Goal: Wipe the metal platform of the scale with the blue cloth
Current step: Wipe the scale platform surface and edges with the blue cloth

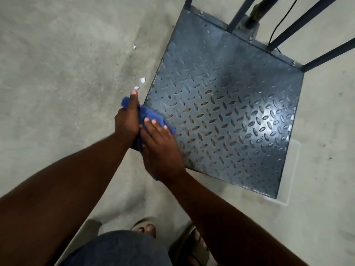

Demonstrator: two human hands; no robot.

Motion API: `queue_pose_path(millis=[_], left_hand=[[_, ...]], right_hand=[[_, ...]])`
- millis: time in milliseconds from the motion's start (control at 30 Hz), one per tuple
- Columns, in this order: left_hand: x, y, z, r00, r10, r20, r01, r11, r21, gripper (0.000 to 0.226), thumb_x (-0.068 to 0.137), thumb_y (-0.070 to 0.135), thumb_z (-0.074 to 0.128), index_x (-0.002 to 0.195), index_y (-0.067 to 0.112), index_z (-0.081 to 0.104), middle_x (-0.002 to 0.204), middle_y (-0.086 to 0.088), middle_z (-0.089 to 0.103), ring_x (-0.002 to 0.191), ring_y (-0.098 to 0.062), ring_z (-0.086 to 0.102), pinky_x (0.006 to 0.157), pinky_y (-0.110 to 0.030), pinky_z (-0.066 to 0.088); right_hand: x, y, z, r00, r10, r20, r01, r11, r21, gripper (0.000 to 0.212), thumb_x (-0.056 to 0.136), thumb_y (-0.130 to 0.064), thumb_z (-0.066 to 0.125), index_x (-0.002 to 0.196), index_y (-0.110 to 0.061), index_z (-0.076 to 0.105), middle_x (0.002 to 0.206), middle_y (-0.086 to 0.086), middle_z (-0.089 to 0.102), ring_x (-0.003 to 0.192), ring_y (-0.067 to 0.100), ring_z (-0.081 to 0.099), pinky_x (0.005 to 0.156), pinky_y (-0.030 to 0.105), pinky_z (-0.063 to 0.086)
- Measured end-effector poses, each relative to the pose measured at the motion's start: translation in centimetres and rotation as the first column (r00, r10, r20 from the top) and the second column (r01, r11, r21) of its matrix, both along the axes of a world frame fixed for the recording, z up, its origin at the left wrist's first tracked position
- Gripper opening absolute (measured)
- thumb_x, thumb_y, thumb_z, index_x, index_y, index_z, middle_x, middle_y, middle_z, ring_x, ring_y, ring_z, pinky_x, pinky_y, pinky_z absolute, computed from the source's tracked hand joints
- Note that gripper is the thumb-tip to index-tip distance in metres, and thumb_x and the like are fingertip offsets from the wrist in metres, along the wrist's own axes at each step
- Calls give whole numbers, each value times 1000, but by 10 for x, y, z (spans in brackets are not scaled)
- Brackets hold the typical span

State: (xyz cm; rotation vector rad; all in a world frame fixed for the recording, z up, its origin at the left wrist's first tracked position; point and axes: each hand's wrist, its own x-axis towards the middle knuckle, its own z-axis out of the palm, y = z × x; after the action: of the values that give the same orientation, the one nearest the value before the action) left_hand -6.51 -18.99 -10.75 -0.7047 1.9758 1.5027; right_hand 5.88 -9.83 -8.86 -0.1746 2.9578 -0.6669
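Both hands: left hand (126, 121) and right hand (161, 148) grip blue cloth (151, 117), fingers curled | Scale platform (230, 112): needs flat, overlapping strokes

**Cloth and scale platform**

The blue cloth (151, 117) is bunched up over the platform's near-left edge, seemingly held above it. The metal platform (230, 104) is grey-blue tread plate, lying flat, glare on its right side.

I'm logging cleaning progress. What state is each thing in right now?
blue cloth: bunched, held between both hands at the platform's near-left edge.
left hand: grips the cloth, thumb extended.
right hand: fingers lie over the cloth.
metal platform: bare, dull with a glare patch.
paper scraps: scattered on the floor.
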Motion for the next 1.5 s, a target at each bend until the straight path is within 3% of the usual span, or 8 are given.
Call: queue_pose_path(millis=[167,267,433,600,800,1000,1133,1500], left_hand=[[18,4,-5,675,-554,-487,354,823,-445,71,102,66,50,149,13,58,137,-13,68,129,-32,64,107,-43,52],[20,8,-8,355,-837,-416,420,541,-729,83,104,63,42,169,12,33,174,-18,32,160,-36,34,128,-54,32],[21,12,-7,198,-903,-382,411,431,-804,73,106,49,36,170,14,31,180,-11,23,165,-31,24,131,-53,18],[23,15,-13,205,-891,-405,348,453,-821,68,104,39,42,166,12,39,177,-10,31,161,-33,33,126,-51,29],[18,15,-12,202,-884,-422,376,468,-800,66,107,42,42,168,16,38,176,-9,33,162,-32,33,117,-52,45],[17,14,-13,216,-885,-413,386,466,-796,67,106,43,42,167,16,39,177,-7,33,162,-31,33,108,-54,52],[17,14,-14,221,-879,-423,389,477,-788,67,107,43,43,167,16,39,176,-7,33,162,-31,33,107,-54,52],[18,13,-12,229,-884,-409,422,468,-776,66,109,44,42,168,16,37,178,-6,30,164,-28,28,109,-54,50]], right_hand=[[19,84,-14,998,-36,-51,44,983,177,54,98,-24,53,150,-11,49,158,15,45,148,32,40,122,55,31],[19,165,-13,868,-477,-136,496,848,190,53,103,-30,44,151,-7,47,159,20,41,148,37,38,119,57,33],[7,126,-8,781,-616,-109,625,773,107,55,107,-30,44,157,-8,38,166,18,31,156,33,24,126,53,21],[34,83,-11,975,-216,-55,212,975,-66,56,101,-27,59,153,-9,46,162,13,40,152,28,34,124,53,28],[10,131,26,678,-731,-74,649,643,-406,40,100,-39,54,124,-9,67,118,8,68,109,24,65,96,46,53],[-14,155,15,719,-658,225,653,750,106,68,80,-53,76,132,-14,57,130,16,57,122,38,53,102,45,45],[-29,160,17,714,-684,149,695,719,-25,25,80,-29,75,93,-10,64,99,12,67,93,31,66,78,36,51],[7,86,58,789,-578,211,612,772,-173,29,79,-40,82,82,-24,59,85,-6,59,77,12,56,71,34,48]])
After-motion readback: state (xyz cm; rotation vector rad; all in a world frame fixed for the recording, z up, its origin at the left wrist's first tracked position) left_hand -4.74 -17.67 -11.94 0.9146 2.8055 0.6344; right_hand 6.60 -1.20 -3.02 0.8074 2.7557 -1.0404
